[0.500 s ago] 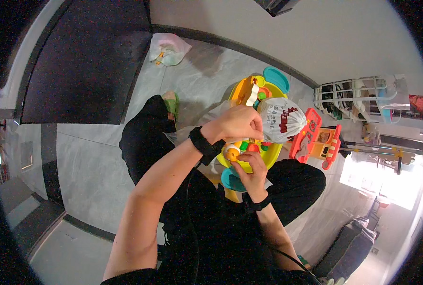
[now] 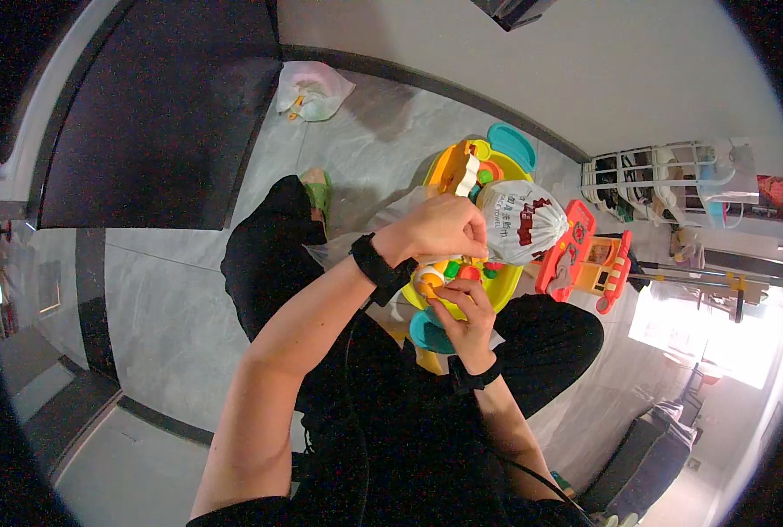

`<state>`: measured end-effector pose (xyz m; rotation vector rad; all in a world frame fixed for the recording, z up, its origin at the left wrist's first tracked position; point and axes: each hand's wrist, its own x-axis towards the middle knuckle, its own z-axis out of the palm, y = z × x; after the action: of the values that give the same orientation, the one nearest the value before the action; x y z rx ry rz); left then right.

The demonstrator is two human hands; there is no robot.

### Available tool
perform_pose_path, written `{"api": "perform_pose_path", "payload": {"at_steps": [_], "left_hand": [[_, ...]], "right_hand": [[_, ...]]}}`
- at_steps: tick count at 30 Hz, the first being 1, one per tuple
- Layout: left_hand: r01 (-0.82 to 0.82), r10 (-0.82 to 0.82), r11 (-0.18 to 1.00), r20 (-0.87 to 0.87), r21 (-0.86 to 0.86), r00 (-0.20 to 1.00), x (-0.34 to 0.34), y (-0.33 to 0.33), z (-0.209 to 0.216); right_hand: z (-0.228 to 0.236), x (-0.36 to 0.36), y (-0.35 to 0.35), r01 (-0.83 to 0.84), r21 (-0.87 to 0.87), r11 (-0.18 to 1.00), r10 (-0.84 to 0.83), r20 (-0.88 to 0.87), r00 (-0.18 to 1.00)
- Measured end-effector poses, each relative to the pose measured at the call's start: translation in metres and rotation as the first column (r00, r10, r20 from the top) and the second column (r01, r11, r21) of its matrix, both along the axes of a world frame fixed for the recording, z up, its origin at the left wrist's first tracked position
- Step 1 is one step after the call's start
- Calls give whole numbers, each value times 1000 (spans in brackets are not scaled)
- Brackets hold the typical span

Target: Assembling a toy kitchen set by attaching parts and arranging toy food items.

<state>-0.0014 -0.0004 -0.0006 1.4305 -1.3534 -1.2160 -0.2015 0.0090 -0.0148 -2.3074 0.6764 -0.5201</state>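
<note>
Head view, looking down. Person seated low in black clothing, knees apart, working over a yellow tub (image 2: 503, 297) between the legs. Right hand (image 2: 469, 314): thumb and fingertips pinched on an orange-and-white toy (image 2: 428, 280), at the tub's near left edge. Left hand (image 2: 446, 230): just above and beyond that toy, palm down, fingers bent; cannot tell whether its grip is closed on anything (the fingertips hide what lies under them). Dark bands on both wrists.

Inside the tub, small red and green pieces, partly covered by the hands. A teal panel (image 2: 512, 147) at its far end, another teal piece (image 2: 429, 332) at the near end. White printed bag (image 2: 525, 221), gathered at one end, lying over the tub's right side, next to the left hand. Further right, a red-and-orange toy set (image 2: 587, 259); past it, a white wire rack (image 2: 642, 182) by the wall. Far left on grey floor tiles (image 2: 172, 325), a pale plastic bag (image 2: 315, 91). Green slipper (image 2: 318, 195) on the left foot.
</note>
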Motion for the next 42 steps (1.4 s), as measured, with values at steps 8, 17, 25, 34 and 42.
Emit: {"api": "perform_pose_path", "payload": {"at_steps": [8, 17, 25, 34, 42], "left_hand": [[23, -25, 999, 48, 29, 999, -1, 3, -5], [-26, 28, 999, -76, 33, 997, 10, 39, -30], [-309, 305, 947, 52, 93, 951, -4, 68, -36], [-421, 442, 874, -39, 241, 896, -40, 119, -60], [-485, 490, 868, -28, 110, 871, -50, 119, -63]], "right_hand": [[-1, 1, -1, 1, -33, 999, 1, 37, 999], [-4, 0, -2, 1, -13, 1000, 0, 65, 998], [-8, 0, -1, 22, -8, 1000, -21, 81, 996], [-9, -2, -1, 8, 29, 1000, -10, 93, 996], [-6, -1, 2, 32, 49, 998, -36, 92, 995]]}}
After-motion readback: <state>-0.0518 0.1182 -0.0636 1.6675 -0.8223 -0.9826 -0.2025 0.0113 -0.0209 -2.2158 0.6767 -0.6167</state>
